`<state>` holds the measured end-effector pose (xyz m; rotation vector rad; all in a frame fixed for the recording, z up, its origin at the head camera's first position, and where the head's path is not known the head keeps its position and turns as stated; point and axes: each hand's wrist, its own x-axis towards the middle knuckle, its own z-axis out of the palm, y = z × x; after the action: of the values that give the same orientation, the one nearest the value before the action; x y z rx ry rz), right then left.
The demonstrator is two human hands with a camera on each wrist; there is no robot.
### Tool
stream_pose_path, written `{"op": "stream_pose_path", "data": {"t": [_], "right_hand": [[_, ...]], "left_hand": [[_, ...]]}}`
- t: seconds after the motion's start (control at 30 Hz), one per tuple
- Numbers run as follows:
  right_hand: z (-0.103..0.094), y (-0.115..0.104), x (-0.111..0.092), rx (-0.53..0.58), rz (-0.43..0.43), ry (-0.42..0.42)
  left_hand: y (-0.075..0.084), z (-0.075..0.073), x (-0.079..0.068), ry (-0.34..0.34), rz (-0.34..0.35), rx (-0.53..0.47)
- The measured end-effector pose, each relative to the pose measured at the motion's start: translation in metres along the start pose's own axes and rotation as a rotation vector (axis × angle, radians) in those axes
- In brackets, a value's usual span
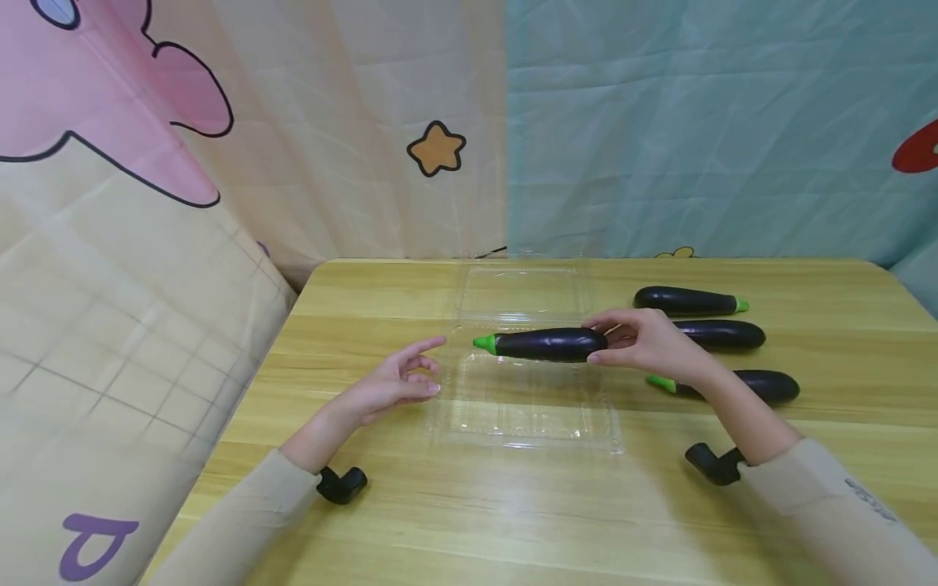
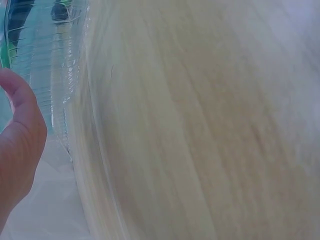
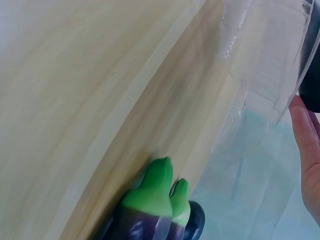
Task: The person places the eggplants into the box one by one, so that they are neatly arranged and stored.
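Observation:
My right hand [image 1: 645, 346] pinches a dark purple eggplant [image 1: 550, 344] by its rounded end, fingers on one side and thumb on the other. The eggplant lies level over a clear plastic clamshell box [image 1: 528, 427], its green stem pointing left. In the right wrist view the held eggplant [image 3: 312, 75] shows only at the right edge. My left hand [image 1: 399, 381] is beside the box's left side, index finger extended and nothing held. The left wrist view shows part of that hand [image 2: 22, 135] by the box's ribbed wall [image 2: 65, 75].
Three more eggplants lie at the right of the wooden table [image 1: 513, 513]: a back one [image 1: 681, 301], a middle one [image 1: 721, 334] and a front one [image 1: 765, 385]. The box's lid [image 1: 520, 291] lies folded back toward the curtain [image 1: 659, 122]. Black wrist mounts [image 1: 342, 486] sit below both sleeves.

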<state>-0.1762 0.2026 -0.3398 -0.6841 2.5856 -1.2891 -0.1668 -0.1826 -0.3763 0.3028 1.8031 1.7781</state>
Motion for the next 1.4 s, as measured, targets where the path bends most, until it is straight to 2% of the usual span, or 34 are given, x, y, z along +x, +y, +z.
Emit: {"op": "stream_pose_path", "data": {"t": [0.4, 0.6, 0.97, 1.4], "right_hand": [[0.017, -0.002, 0.018, -0.028, -0.027, 0.007], [0.027, -0.002, 0.026, -0.067, -0.069, -0.008], [0.035, -0.004, 0.031, -0.164, -0.096, -0.009], [0.038, -0.007, 0.033, -0.222, -0.082, -0.016]], "left_hand": [[-0.001, 0.000, 0.001, -0.007, 0.000, -0.007], [-0.001, 0.000, 0.000, -0.013, 0.000, -0.012], [-0.002, 0.000, 0.000, -0.014, 0.004, -0.015], [-0.002, -0.001, 0.001, -0.018, 0.014, -0.008]]}}
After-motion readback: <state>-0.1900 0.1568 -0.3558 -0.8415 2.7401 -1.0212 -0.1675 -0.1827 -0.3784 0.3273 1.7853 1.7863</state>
